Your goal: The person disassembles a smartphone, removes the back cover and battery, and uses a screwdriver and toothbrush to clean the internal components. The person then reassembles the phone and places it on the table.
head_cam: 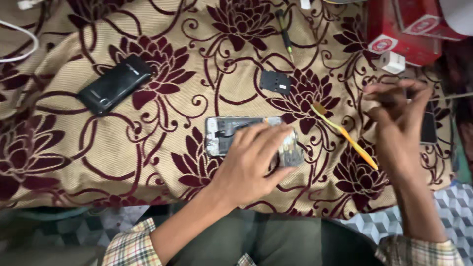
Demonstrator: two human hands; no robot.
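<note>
Dim warm indoor light, soft shadows under both hands, motion blur on the right hand [399,116], glare on the black phone [114,83], corners darker and softer

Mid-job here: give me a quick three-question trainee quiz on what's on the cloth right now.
1. True or false: the left hand rests on the opened phone.
2. Which lies on the floral cloth between the two hands? A) a yellow toothbrush B) a pair of scissors C) a roll of tape
3. Fill in: the closed black phone lies to the ___ of the opened phone.

Key
1. True.
2. A, the yellow toothbrush.
3. Upper left. The right hand pinches a thin tool, too blurred to identify.
</note>
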